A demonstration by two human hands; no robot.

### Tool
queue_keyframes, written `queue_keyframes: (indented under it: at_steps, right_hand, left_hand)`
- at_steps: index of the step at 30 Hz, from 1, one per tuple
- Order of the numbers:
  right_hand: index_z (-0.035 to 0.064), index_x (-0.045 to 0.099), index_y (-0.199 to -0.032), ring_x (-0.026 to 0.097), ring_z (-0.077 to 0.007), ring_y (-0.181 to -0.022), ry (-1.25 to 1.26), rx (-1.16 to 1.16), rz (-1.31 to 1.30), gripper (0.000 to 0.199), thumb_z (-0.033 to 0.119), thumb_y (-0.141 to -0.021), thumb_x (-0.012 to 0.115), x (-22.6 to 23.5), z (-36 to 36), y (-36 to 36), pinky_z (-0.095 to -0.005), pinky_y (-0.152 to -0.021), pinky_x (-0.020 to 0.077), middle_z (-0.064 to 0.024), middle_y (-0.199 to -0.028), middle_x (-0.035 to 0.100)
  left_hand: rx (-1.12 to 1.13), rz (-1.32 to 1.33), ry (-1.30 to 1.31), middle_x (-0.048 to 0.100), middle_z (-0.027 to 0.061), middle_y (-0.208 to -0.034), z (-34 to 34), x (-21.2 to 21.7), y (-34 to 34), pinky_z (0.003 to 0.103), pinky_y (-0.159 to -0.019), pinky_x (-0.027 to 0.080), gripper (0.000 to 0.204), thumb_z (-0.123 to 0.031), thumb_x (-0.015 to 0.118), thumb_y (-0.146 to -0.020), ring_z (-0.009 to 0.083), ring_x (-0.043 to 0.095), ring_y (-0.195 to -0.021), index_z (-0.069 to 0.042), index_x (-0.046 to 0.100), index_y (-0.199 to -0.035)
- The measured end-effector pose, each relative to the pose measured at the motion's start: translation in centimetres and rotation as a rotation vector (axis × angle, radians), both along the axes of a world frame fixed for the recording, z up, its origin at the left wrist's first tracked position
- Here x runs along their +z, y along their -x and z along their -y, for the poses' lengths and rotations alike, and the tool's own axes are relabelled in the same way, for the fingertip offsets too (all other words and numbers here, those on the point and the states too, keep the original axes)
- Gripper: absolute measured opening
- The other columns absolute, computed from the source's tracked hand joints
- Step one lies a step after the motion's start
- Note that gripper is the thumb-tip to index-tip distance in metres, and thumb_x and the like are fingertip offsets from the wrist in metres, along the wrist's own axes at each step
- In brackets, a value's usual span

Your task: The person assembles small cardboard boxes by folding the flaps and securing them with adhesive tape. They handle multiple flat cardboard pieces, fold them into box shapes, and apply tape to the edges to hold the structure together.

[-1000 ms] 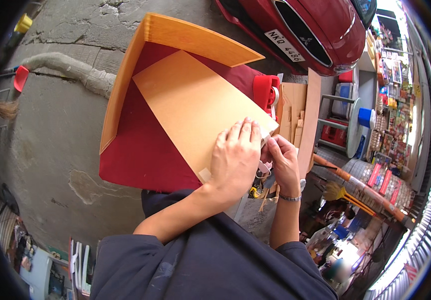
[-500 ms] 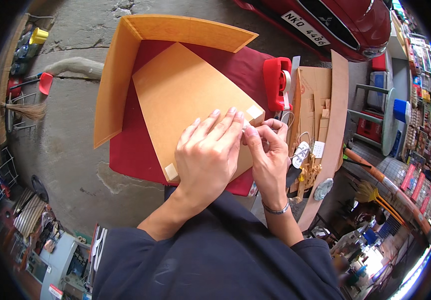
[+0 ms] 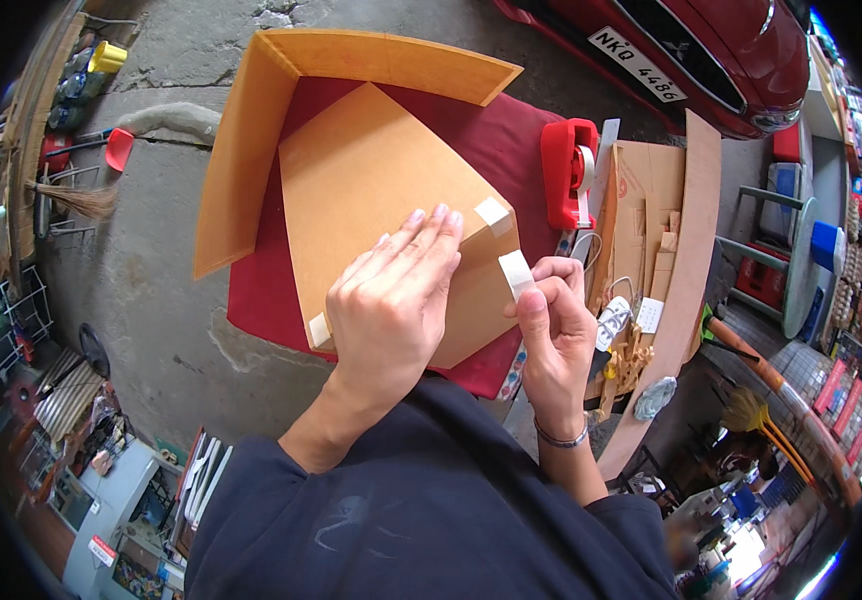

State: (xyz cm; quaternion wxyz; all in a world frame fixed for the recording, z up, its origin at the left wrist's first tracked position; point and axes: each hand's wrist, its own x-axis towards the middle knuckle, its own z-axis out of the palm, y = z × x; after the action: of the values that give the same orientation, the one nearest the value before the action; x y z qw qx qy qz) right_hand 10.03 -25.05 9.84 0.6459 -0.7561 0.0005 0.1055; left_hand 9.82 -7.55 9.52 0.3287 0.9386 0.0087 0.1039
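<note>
A tan board box lies at an angle in front of me, one side facing my right hand. White pieces of tape are stuck over its corners; one is partly behind my left hand. My left hand rests on the box's top with fingers stretched out and close together, near the edge. Just right of the box, my right hand pinches a short white strip of tape between thumb and fingers. The strip's free end points up, beside the taped corner.
An L-shaped tan board frame stands behind the box on a red cloth. At right are a red tape dispenser, cardboard pieces and a long wooden strip. A red car is beyond.
My right hand has drawn away from the box's corner to the right, and the tape strip now shows upright in its fingers. My left hand has slid slightly left along the top.
</note>
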Motion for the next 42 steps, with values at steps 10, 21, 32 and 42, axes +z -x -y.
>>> queue_keyframes:
  at_steps: [10,21,32,42]
  right_hand:
    - [-0.0006,0.063,-0.086,0.053,-0.0042,-0.06,-0.078,0.217,-0.32,0.027,0.019,-0.104,0.056,0.9,-2.7,-4.1,-0.0214,-0.055,0.0406,-0.0004,-0.066,0.059]
    - [-0.0012,0.061,-0.084,0.054,-0.0051,-0.061,-0.041,0.217,-0.395,0.027,0.017,-0.104,0.055,1.6,-2.8,-4.5,-0.022,-0.056,0.0429,-0.0009,-0.066,0.059]
    - [0.0,0.064,-0.081,0.05,-0.0062,-0.063,0.116,0.154,-0.259,0.026,0.017,-0.1,0.062,0.4,-2.7,-3.4,-0.024,-0.059,0.0412,-0.0029,-0.068,0.057]
    - [0.0021,0.067,-0.081,0.043,-0.0216,-0.092,0.265,0.064,0.015,0.018,0.017,-0.091,0.071,-1.6,-2.7,-2.3,-0.0345,-0.084,0.0405,-0.0071,-0.087,0.043]
  left_hand:
    - [0.046,-0.153,0.262,0.069,0.0183,-0.121,-0.4,1.7,-0.3,0.042,-0.088,0.054,0.04,-0.007,0.068,-0.087,0.0339,0.068,-0.108,-0.007,0.066,-0.128]
    - [-0.064,-0.081,0.122,0.069,0.016,-0.121,-0.9,0.6,-0.2,0.041,-0.093,0.053,0.038,-0.002,0.066,-0.086,0.0359,0.066,-0.111,-0.009,0.071,-0.122]
    - [-0.043,-0.055,0.078,0.071,0.014,-0.118,-0.4,0.7,-0.5,0.04,-0.091,0.054,0.033,-0.004,0.066,-0.087,0.0333,0.068,-0.107,-0.009,0.072,-0.119]
    - [-0.058,-0.022,0.038,0.071,0.0102,-0.119,-0.1,-0.2,-0.1,0.041,-0.088,0.053,0.037,-0.004,0.066,-0.085,0.0312,0.068,-0.109,-0.008,0.07,-0.121]
